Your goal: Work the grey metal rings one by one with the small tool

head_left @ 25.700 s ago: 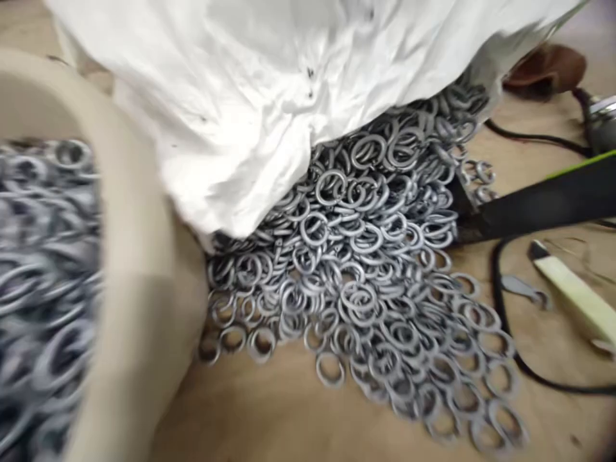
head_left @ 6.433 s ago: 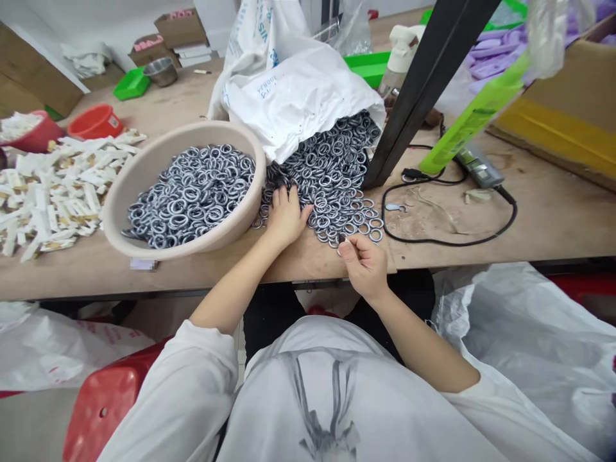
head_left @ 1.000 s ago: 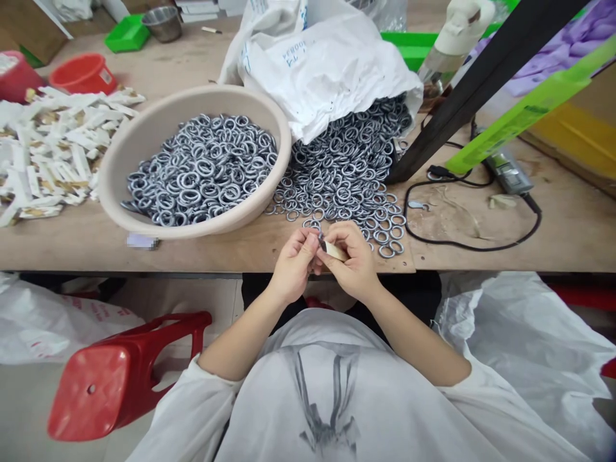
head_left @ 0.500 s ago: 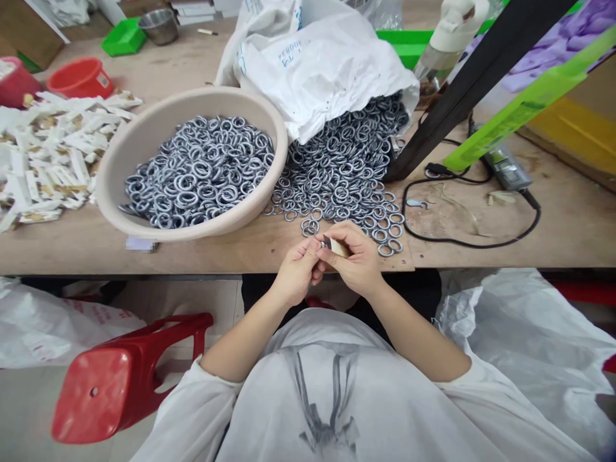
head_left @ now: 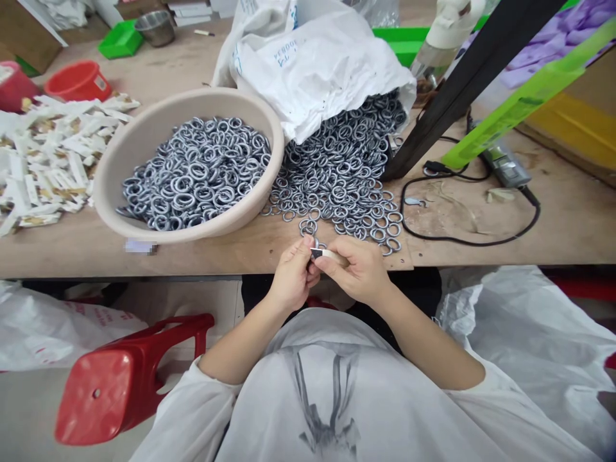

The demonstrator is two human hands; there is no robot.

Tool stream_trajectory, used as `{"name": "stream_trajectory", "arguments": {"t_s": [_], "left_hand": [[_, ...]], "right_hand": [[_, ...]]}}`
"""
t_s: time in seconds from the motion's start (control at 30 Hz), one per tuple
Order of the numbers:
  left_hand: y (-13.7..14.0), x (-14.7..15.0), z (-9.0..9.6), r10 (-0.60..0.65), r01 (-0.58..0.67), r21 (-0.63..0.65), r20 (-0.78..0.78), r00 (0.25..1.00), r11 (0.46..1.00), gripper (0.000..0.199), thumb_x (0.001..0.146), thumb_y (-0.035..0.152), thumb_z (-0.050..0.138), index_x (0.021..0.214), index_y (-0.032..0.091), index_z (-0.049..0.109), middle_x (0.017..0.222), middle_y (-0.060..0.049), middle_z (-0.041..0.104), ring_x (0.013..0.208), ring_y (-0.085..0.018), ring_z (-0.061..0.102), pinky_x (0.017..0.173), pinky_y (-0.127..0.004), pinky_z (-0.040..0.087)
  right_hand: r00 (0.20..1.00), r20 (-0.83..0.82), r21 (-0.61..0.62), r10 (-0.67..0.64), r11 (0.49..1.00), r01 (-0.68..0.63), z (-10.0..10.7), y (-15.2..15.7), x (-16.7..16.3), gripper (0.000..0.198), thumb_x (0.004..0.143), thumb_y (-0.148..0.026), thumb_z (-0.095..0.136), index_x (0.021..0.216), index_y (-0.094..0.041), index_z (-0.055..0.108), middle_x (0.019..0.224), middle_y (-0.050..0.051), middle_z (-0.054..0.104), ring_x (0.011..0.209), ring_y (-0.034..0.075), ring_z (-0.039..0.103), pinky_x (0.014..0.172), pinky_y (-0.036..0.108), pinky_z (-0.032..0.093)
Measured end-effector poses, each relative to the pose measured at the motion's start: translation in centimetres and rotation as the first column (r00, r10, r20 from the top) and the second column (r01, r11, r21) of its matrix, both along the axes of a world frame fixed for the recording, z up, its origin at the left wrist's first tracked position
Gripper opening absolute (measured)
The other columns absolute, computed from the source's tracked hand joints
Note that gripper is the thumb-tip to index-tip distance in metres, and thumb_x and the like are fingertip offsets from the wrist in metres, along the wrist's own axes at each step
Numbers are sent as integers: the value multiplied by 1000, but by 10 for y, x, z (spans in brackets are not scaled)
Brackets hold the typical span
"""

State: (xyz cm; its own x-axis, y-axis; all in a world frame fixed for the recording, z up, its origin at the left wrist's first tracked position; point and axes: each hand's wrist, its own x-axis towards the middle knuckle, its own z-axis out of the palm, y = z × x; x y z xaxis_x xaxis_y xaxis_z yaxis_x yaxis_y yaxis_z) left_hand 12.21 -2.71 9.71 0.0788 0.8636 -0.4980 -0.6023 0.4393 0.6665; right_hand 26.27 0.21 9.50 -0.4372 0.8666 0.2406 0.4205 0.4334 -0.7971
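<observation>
Above the front edge of the table, my left hand [head_left: 292,273] and my right hand [head_left: 359,266] meet with closed fingers. A small tool with a pale handle [head_left: 334,258] and a dark flat end is gripped in my right hand. Its dark end reaches the fingertips of my left hand, which pinch something too small and hidden to make out. Just beyond my fingers lie loose grey metal rings [head_left: 308,226], part of a heap [head_left: 337,173] spilling from a white woven sack [head_left: 317,70]. To the left, a beige basin [head_left: 108,186] holds many more such rings.
White strip-like pieces [head_left: 43,160] are piled at the left, near a red tub [head_left: 79,82]. A dark post [head_left: 462,96], a bright green strip [head_left: 520,102] and a black cable [head_left: 471,244] stand or lie right of the rings. A red stool [head_left: 96,391] is below left.
My hands have drawn slightly apart and turned, so more of the tool's dark end shows. My right hand has shifted a little to the right and lower.
</observation>
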Motion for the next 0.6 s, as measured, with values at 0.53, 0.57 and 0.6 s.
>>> {"name": "stream_trajectory", "arguments": {"t_s": [0.53, 0.57, 0.6], "left_hand": [[-10, -9, -1, -165, 159, 114, 48, 985, 981, 52, 79, 57, 71, 59, 16, 44, 47, 5, 40, 38, -3, 28, 36, -14, 24], [-9, -10, -2, -151, 146, 97, 42, 988, 985, 52, 79, 57, 71, 60, 17, 44, 47, 5, 42, 38, -3, 30, 35, -14, 25], [-8, -10, -3, -129, 126, 74, 32, 991, 989, 52, 77, 58, 72, 61, 17, 45, 47, 4, 44, 37, -4, 32, 35, -15, 26]], "right_hand": [[935, -293, -426, -201, 903, 60, -21, 20, -2, 51, 88, -68, 53, 74, -19, 58, 62, -3, 49, 56, 11, 45, 55, 25, 36], [914, -368, -480, -171, 877, -29, -21, 17, -7, 51, 85, -70, 56, 83, -19, 62, 66, -3, 54, 57, 11, 49, 56, 25, 39], [898, -416, -518, -145, 849, -103, -21, 12, -12, 51, 82, -70, 60, 92, -19, 65, 70, -2, 59, 58, 12, 53, 57, 26, 43]]}}
